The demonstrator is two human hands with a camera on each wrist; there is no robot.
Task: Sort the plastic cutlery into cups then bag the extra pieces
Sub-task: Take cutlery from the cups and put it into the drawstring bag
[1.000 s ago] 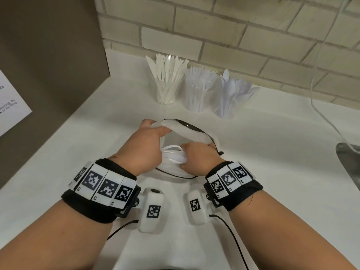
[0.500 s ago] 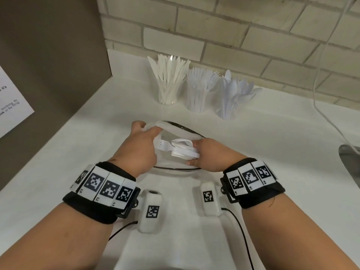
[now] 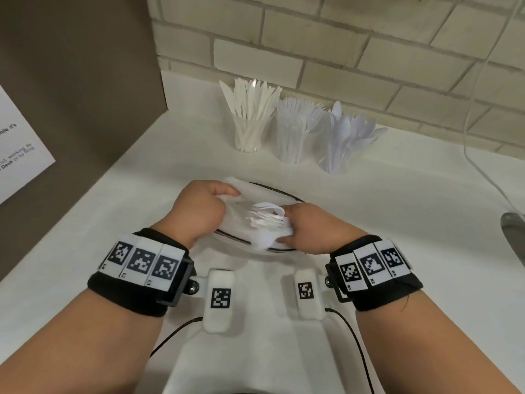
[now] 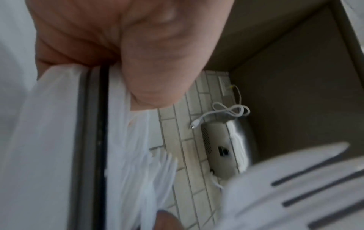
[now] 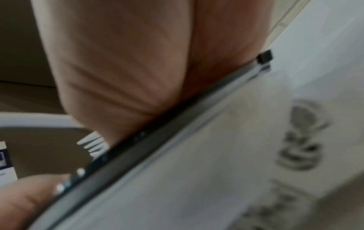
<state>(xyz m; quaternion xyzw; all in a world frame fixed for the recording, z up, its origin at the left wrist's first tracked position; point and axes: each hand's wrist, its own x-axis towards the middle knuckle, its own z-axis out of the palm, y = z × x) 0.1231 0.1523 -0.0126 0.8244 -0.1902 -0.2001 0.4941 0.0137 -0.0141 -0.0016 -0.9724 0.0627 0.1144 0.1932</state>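
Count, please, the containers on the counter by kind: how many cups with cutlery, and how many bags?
Cups with cutlery: 3, namely knives cup, forks cup, spoons cup
Bags: 1, the zip bag held by both hands
Total: 4

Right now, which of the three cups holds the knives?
The leftmost cup, nearest the brown side wall: it holds flat opaque white blades. The middle cup holds forks, the right cup spoons.

Right wrist cam, blurry: right hand [image 5: 128,62] fills the top, pressed against the bag [image 5: 216,155] along its dark zip track, black slider [image 5: 265,56] at the upper end, white fork tines [image 5: 92,143] poking out at the palm's lower edge, another fingertip [image 5: 25,199] bottom left touching the track.
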